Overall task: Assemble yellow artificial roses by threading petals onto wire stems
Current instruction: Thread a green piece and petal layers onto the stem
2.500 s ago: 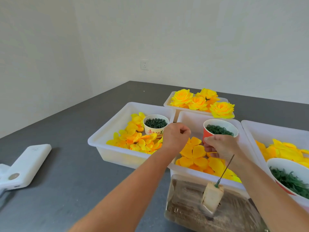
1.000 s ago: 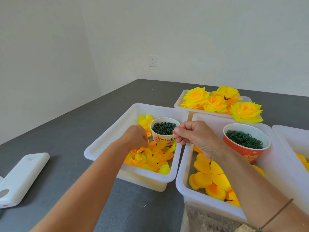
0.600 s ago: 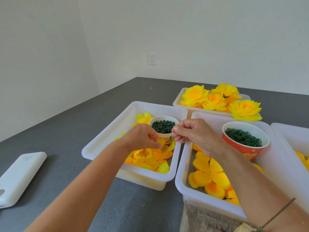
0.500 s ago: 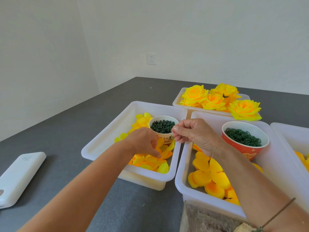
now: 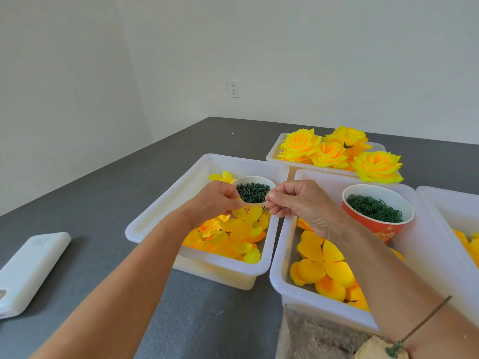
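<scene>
My left hand (image 5: 213,202) pinches a small yellow petal (image 5: 238,212) above the left white bin (image 5: 160,218), which holds a heap of small petals (image 5: 233,238). My right hand (image 5: 298,200) is curled, thumb and forefinger pinched on a piece too small to make out, almost touching the left fingertips. Both hands meet in front of a white cup (image 5: 252,193) of dark green pins. Larger yellow petals (image 5: 324,265) lie in the middle bin (image 5: 278,260). A wire stem (image 5: 420,325) stands in a foam block (image 5: 375,348) at the bottom right.
A red cup (image 5: 373,229) of green rings stands in the middle bin. Finished yellow roses (image 5: 331,154) fill a back tray (image 5: 274,154). Another bin (image 5: 440,211) is at the right edge. A white device (image 5: 31,268) lies at the left on the grey table.
My left hand dipped into the small petals, then rose with one pinched and came up to meet my right hand, which stayed pinched by the white cup.
</scene>
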{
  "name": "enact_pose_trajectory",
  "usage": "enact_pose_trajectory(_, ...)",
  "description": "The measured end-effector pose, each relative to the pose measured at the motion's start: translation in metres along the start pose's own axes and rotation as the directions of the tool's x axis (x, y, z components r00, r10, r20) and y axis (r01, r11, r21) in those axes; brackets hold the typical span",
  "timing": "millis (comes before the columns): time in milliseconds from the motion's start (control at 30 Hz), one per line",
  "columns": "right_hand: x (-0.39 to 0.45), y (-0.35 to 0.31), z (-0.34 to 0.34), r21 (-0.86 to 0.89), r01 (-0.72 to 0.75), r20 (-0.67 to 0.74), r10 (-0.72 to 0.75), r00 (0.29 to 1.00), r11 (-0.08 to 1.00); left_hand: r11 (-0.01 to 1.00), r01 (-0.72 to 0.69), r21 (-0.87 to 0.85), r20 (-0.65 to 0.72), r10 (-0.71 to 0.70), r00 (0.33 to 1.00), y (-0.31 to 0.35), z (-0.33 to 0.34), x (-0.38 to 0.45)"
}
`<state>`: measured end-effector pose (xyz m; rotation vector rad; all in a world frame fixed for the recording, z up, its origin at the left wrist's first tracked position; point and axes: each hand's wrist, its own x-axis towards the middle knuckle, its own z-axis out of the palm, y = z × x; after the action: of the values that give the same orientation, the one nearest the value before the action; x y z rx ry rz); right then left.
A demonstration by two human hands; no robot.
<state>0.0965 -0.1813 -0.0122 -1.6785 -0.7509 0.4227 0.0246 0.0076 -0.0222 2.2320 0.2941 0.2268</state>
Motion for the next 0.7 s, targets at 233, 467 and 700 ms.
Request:
enact_pose_trajectory(233,0.001,0.000,0.000,-0.025,0.003,0.005,-0.003,1.000,1.000,0.983,-0.067,-0.171,0.011,0.069,0.998,0.002,-0.001,-0.003)
enact_pose_trajectory(467,0.001,0.001,0.001,-0.029,0.001,0.005,-0.001,1.000,1.000,0.959,-0.093,-0.267,0.040,0.108,0.993,0.008,-0.003,-0.008)
enact_pose_trajectory(700,0.003,0.002,0.000,-0.032,-0.001,0.006,0.001,1.000,0.999,0.971,0.072,-0.227,-0.298,-0.140,0.944,-0.002,-0.008,0.004)
